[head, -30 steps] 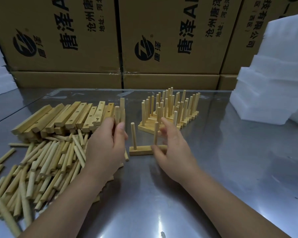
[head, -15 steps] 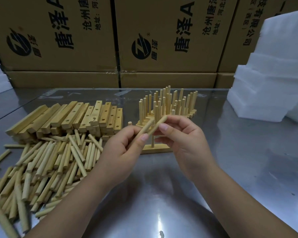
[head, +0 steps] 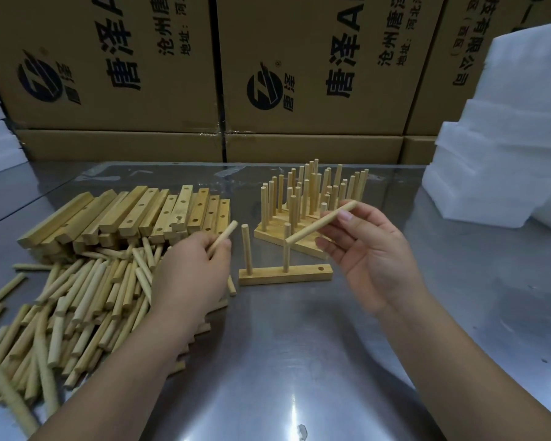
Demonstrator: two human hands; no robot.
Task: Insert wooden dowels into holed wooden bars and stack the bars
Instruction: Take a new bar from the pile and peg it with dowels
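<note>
At the middle of the desk (head: 299, 361), the bar (head: 285, 275) holds two upright dowels (head: 246, 249), its right-end hole (head: 321, 268) empty. The right grip (head: 372, 253) pinches a tilted dowel (head: 322, 222) near it (likely for that hole); the left grip (head: 191, 275) pinches a spare dowel (head: 224, 236) over the loose pile (head: 86, 297).

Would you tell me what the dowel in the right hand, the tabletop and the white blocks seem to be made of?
The dowel in the right hand looks like pale bare wood, matte. The tabletop is probably brushed stainless steel: glare and reflections. The white blocks are likely foam: matte, soft-edged slabs.
</note>
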